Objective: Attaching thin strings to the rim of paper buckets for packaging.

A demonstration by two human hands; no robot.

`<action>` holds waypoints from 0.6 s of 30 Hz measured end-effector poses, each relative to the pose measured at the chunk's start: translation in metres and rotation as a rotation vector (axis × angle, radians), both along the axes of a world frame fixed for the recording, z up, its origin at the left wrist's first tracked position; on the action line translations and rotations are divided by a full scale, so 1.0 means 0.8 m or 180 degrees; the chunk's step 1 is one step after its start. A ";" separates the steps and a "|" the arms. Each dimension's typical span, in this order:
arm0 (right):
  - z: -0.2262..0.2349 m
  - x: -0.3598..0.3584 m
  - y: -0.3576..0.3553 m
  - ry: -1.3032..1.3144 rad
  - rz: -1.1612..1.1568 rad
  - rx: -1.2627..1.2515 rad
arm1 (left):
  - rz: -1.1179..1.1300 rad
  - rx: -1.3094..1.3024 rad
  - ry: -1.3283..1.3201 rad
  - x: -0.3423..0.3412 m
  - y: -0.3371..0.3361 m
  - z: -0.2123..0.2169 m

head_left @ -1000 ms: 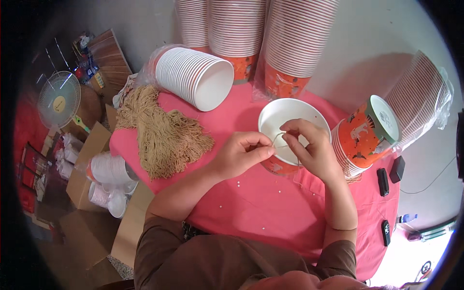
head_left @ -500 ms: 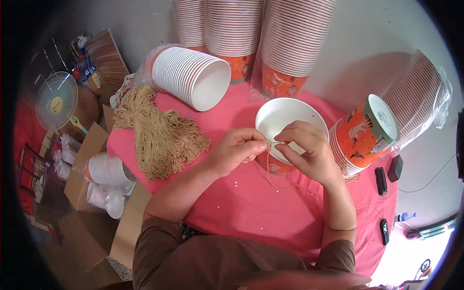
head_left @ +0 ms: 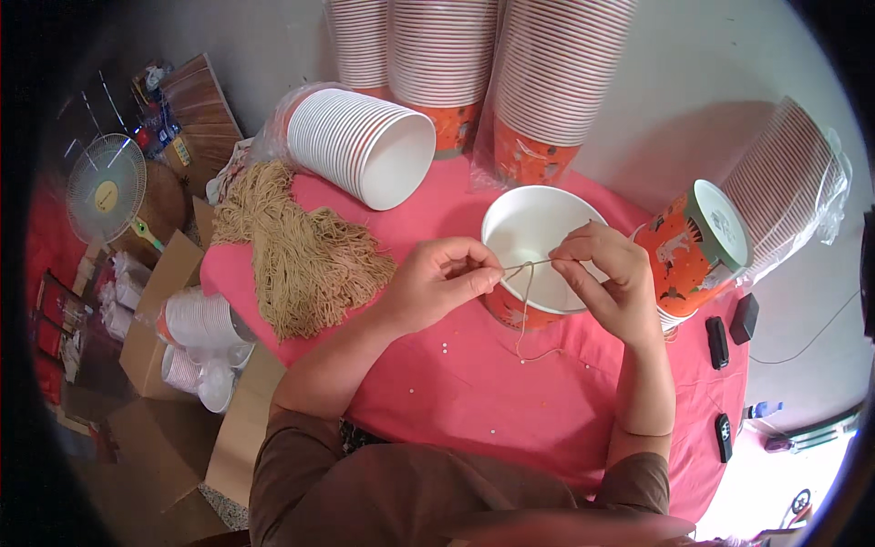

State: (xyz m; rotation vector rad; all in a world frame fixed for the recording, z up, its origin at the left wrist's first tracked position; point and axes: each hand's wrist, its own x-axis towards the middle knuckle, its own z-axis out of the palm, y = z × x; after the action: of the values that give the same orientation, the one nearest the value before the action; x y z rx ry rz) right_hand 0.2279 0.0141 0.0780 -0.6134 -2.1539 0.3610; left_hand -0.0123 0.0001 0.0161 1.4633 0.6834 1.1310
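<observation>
A thin tan cord (head_left: pixel 524 310) is stretched between my two hands, with a small loop or knot near the middle and a loose end trailing down onto the pink cloth. My left hand (head_left: pixel 447 284) pinches one side of it between thumb and forefinger. On the other side, my right hand (head_left: pixel 612 278) pinches it the same way. Just beyond and below the cord stands an open orange paper bucket (head_left: pixel 524 314) with a white inside. Left of my left hand lies a big bundle of tan cords (head_left: pixel 305 264).
Tall stacks of paper buckets (head_left: pixel 442 55) line the back, with another stack (head_left: pixel 351 141) lying on its side. At right, more orange buckets (head_left: pixel 684 255) lean near small black objects (head_left: pixel 718 342). White beads dot the pink tablecloth (head_left: pixel 437 401). Cardboard boxes (head_left: pixel 169 365) sit left.
My hands have drawn apart, the right one moving to the right. The cord between them is now pulled out longer, with a crossing or knot showing in it.
</observation>
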 end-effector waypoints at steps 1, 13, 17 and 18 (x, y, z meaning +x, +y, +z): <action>0.000 0.000 -0.002 -0.0010 -0.0019 0.0000 | -0.0008 -0.0003 -0.0002 -0.001 0.000 0.002; -0.013 -0.028 -0.006 -0.0049 0.0115 0.0284 | -0.0355 -0.0481 -0.0294 0.005 -0.001 -0.003; -0.015 -0.030 -0.004 -0.0070 0.0066 0.0258 | -0.0347 -0.0541 -0.0291 0.008 -0.006 0.002; -0.014 -0.030 -0.005 -0.0071 0.0063 0.0242 | -0.0319 -0.0547 -0.0276 0.009 -0.007 0.003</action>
State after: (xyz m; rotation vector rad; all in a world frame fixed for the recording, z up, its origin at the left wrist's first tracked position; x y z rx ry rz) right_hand 0.2038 0.0105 0.0666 -0.5560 -2.1859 0.2827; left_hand -0.0051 -0.0056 0.0182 1.2817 0.6241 1.0267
